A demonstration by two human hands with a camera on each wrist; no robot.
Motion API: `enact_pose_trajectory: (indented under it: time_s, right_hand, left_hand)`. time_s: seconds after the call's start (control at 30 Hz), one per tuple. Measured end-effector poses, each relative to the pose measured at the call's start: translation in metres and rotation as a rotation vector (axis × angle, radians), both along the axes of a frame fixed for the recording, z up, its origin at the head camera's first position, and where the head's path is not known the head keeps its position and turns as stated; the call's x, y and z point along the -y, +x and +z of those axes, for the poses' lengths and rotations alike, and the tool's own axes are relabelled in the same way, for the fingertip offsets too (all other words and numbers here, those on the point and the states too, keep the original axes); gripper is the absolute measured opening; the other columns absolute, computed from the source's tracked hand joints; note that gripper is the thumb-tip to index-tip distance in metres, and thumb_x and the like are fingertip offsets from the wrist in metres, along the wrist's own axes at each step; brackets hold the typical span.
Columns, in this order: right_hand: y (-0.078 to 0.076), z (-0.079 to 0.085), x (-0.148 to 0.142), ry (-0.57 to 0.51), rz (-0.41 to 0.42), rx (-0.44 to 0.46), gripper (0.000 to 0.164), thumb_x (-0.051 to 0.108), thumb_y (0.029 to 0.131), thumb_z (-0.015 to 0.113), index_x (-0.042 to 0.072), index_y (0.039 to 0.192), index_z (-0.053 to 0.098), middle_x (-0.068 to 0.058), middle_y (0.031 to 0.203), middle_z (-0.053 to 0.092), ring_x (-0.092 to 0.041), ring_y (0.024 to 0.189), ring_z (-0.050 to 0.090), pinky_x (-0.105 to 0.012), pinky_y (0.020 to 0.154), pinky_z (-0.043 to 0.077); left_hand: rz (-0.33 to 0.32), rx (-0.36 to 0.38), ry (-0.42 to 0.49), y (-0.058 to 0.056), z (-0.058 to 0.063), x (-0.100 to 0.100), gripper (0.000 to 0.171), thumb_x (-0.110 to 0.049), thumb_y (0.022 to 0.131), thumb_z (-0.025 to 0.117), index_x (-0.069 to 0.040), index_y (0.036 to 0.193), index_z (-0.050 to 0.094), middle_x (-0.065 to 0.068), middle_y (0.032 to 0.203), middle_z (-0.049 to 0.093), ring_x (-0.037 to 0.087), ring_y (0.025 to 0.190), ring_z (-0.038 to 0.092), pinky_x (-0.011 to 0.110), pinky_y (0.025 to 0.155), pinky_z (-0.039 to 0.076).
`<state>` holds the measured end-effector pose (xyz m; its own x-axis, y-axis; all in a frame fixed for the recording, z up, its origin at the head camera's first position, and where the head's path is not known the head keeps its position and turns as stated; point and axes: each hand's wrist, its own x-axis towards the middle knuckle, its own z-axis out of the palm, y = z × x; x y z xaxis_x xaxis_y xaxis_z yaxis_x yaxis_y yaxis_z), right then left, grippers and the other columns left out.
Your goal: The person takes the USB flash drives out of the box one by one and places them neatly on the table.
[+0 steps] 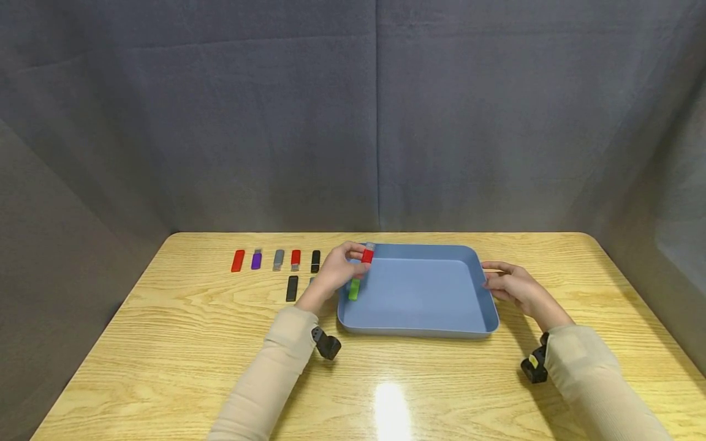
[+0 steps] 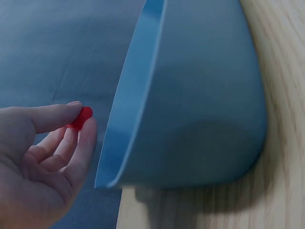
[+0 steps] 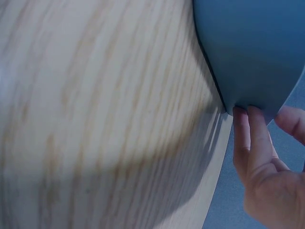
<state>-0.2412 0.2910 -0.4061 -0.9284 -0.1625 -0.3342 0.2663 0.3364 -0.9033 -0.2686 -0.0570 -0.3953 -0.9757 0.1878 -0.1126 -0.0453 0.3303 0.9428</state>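
Observation:
My left hand (image 1: 336, 269) pinches a red USB flash drive (image 1: 368, 254) with a clear end between thumb and fingers. It holds the drive over the left side of a shallow blue-grey tray (image 1: 421, 297). Only the red end of the drive (image 2: 86, 114) shows in the left wrist view. Inside the tray, by its left wall, lies a green flash drive (image 1: 354, 290), partly hidden under my left hand. At the tray's right wall my right hand (image 1: 518, 288) rests its fingertips on the outside. Those fingers (image 3: 259, 129) look fairly straight in the right wrist view.
Left of the tray, flash drives lie in rows on the wooden table (image 1: 165, 343): a red one (image 1: 238, 260), a purple one (image 1: 256, 260), a grey one (image 1: 278, 260), another red one (image 1: 296, 260) and black ones (image 1: 292, 288). A grey curtain (image 1: 276, 122) stands behind the table.

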Motion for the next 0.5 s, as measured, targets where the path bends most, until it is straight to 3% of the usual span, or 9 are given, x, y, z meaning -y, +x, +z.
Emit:
enact_pose_trajectory:
  time_s: [0.17, 0.37, 0.5]
  right_hand:
    - [0.000, 0.000, -0.001, -0.018, 0.002, -0.004, 0.066, 0.005, 0.093, 0.054, -0.010, 0.147, 0.019, 0.013, 0.099, 0.058, 0.006, 0.082, 0.059, -0.014, 0.074, 0.053]
    - [0.001, -0.001, -0.001, -0.023, 0.005, -0.011, 0.066, 0.005, 0.092, 0.054, -0.011, 0.146, 0.019, 0.015, 0.094, 0.058, 0.005, 0.080, 0.059, -0.015, 0.072, 0.053]
    - [0.001, -0.001, 0.000, -0.040, 0.009, -0.018, 0.067, 0.004, 0.092, 0.054, -0.011, 0.146, 0.018, 0.016, 0.093, 0.060, 0.005, 0.081, 0.061, -0.015, 0.073, 0.053]
  left_hand:
    - [0.018, 0.004, 0.007, -0.002, 0.002, 0.012, 0.050, -0.002, 0.087, 0.065, -0.008, 0.135, 0.049, 0.020, 0.120, 0.057, 0.029, 0.097, 0.065, 0.035, 0.083, 0.058]
    - [0.003, -0.039, 0.022, -0.001, 0.004, 0.027, 0.062, -0.001, 0.087, 0.065, -0.012, 0.143, 0.041, 0.021, 0.113, 0.057, 0.038, 0.097, 0.065, 0.031, 0.074, 0.059]
    - [0.017, -0.043, 0.017, 0.000, 0.003, 0.036, 0.062, -0.001, 0.087, 0.065, -0.015, 0.143, 0.042, 0.019, 0.108, 0.058, 0.030, 0.090, 0.066, 0.033, 0.076, 0.059]
